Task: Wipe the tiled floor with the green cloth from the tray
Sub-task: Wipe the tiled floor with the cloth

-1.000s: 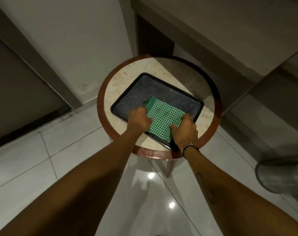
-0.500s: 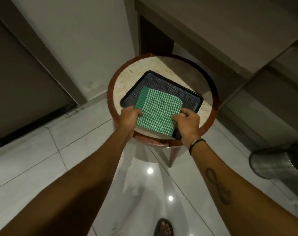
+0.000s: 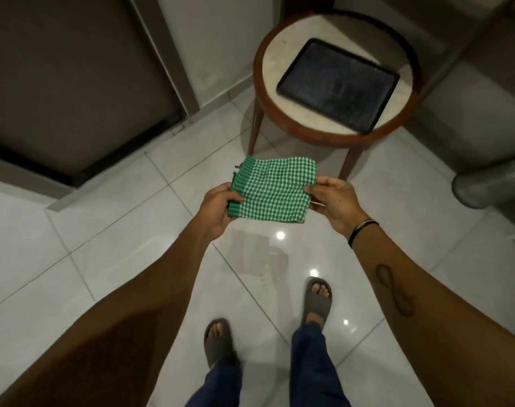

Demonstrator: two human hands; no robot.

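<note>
I hold the green cloth [image 3: 275, 190] in the air with both hands, above the tiled floor [image 3: 109, 248] and in front of the round table [image 3: 335, 80]. My left hand [image 3: 219, 210] pinches the left edge of the cloth, near its solid green border, with the thumb on top and the fingers under it. My right hand [image 3: 334, 201] pinches the right edge in the same way. The cloth is folded and stretched almost flat between the two hands; it has a small green and white check pattern. I search for a label, a brand or any writing on the cloth, but I can read none. The dark tray [image 3: 338, 85] lies on the pale top of the table, well apart from the cloth, and nothing is in it. On my right wrist is a thin dark band [image 3: 363, 230], and on the right forearm a tattoo [image 3: 394, 290] in the form of a loop, not letters. Below, my two feet stand on the glossy tiles in grey sandals [image 3: 316, 301]. At the right edge a metal bin [image 3: 491, 188] stands on the floor.
</note>
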